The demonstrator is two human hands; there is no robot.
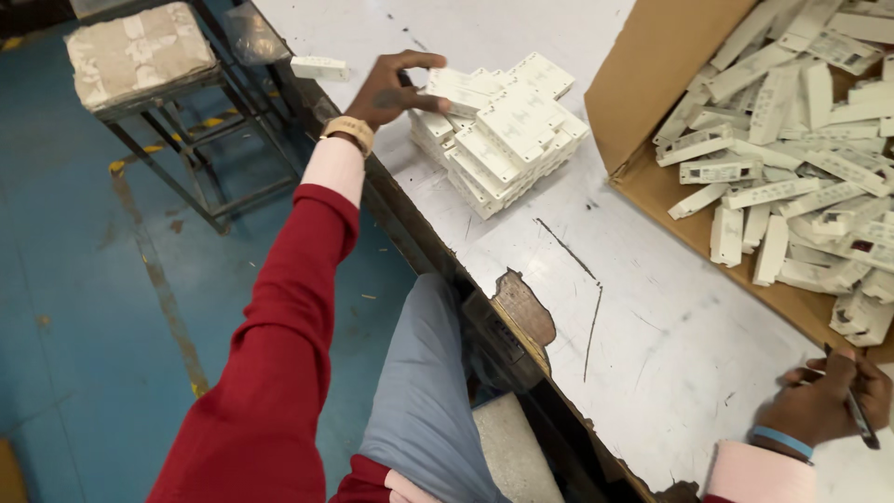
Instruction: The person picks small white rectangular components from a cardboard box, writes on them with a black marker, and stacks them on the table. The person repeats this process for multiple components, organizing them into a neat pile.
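Right hand (824,402), near right on the worktop (652,335), grips a pen (859,416). Left hand (391,88) reaches far, fingers closed on the white plastic housings (498,130), steadying the stack beside the cardboard box (643,84).

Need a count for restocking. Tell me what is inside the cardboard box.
The cardboard box holds a loose heap of white plastic housings, lying at all angles. The top layer covers whatever lies beneath, and the frame edge crops the box's right side.
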